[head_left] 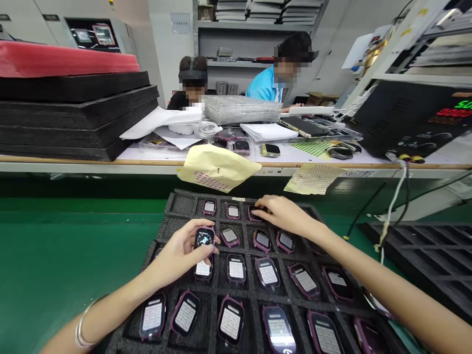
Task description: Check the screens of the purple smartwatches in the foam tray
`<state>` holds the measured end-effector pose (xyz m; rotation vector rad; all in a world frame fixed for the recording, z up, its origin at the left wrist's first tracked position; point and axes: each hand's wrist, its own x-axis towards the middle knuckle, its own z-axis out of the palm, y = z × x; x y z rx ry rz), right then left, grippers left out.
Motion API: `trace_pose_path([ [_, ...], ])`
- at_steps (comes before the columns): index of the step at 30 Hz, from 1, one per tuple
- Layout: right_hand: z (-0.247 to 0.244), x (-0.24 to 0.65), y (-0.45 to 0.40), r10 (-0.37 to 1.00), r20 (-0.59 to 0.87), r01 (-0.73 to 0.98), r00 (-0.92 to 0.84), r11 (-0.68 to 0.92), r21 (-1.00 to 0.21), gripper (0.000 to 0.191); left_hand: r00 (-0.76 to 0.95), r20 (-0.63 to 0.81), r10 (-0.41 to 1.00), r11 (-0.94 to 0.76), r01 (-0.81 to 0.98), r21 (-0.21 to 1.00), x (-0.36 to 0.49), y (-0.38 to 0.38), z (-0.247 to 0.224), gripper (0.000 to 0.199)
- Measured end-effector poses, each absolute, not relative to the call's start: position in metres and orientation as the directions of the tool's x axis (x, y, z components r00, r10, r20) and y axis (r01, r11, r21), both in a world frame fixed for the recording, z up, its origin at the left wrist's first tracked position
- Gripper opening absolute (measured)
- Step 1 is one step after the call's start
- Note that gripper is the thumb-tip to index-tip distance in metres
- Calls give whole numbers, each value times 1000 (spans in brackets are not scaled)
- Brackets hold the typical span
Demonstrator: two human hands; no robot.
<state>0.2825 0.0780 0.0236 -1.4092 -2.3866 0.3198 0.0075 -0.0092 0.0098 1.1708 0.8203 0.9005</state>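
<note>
My left hand [186, 250] holds a purple-framed watch [204, 238] with a lit dark face, above the left part of a black foam tray [177, 204]. At the tray's back row, the fingers of my right hand [275, 211] are on another watch [252, 213], which they partly cover. Several purple-framed watches lie face up in the tray's compartments, such as one [231, 319] near the front; many show a white grid screen. Two compartments at the back left hold no watch.
Behind the tray runs a bench [155, 164] with yellow paper [219, 167] over its edge. Black foam [121, 113] is stacked left, a power supply [413, 118] stands right. Two people sit beyond. Another foam tray [424, 255] lies at the right.
</note>
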Motion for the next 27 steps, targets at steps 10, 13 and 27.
trace_pose_path([
  [10, 20, 269, 68, 920, 193, 595, -340, 370, -714, 30, 434, 64, 899, -128, 119, 985, 26, 11, 37, 40],
  [13, 45, 260, 49, 918, 190, 276, -349, 294, -915, 24, 374, 174, 911, -242, 144, 960, 39, 19, 47, 33],
  [27, 34, 258, 25, 850, -40, -266, -525, -209, -941, 38, 267, 189, 945, -223, 101, 970, 58, 10, 18, 25],
])
